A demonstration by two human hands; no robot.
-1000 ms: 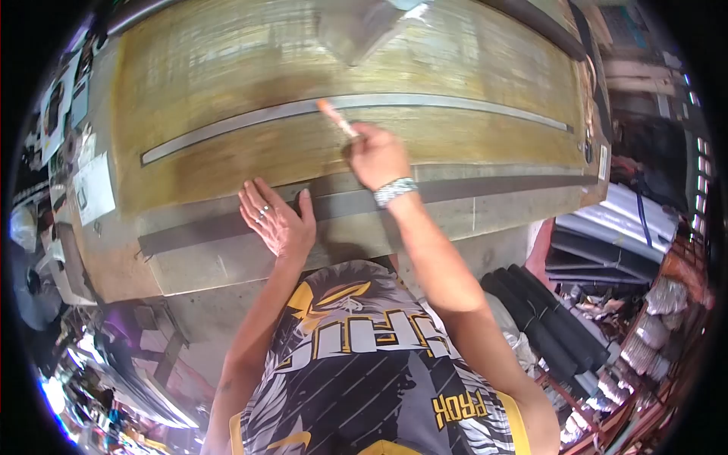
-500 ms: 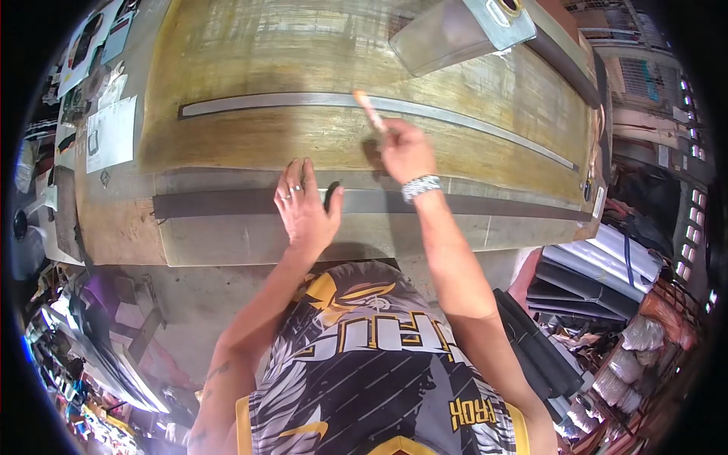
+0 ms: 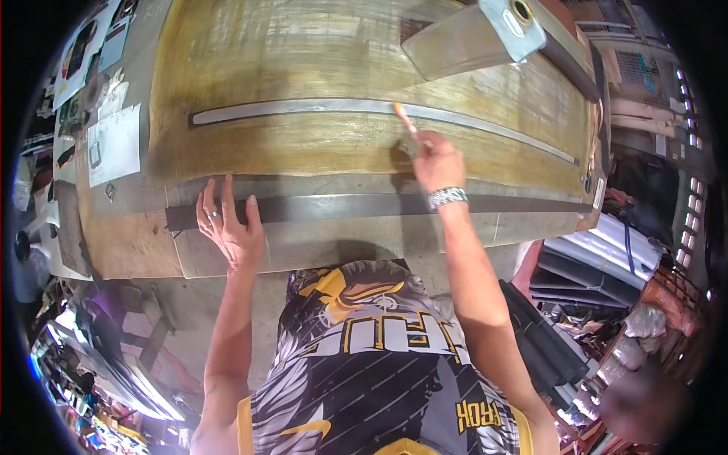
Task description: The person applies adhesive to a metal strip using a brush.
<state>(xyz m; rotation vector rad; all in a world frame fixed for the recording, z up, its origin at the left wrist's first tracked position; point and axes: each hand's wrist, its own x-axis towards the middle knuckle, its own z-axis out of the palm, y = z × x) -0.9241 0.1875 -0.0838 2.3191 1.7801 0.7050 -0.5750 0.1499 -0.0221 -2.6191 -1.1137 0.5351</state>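
My right hand (image 3: 440,161) grips a small brush (image 3: 406,120) with a pale handle and an orange tip. The tip is at a long, narrow strip (image 3: 303,108) with a light grey face and dark edges, lying across a yellowish, stained board (image 3: 303,148); whether it touches cannot be told. Nearer to me, a dark strip (image 3: 341,205) runs along the table's front. My left hand (image 3: 230,224) rests over the left part of that dark strip, fingers spread, holding nothing.
A rectangular can (image 3: 478,42) with a round opening stands at the back right. White paper (image 3: 114,144) lies on the left side of the table (image 3: 129,246). Rolls of dark and silvery sheet (image 3: 584,273) are stacked at the right. A blurred dark shape (image 3: 644,409) is at lower right.
My right hand has moved right along the light strip with the brush. My left hand has slid left along the dark strip, its fingers spreading wider. The view has shifted slightly.
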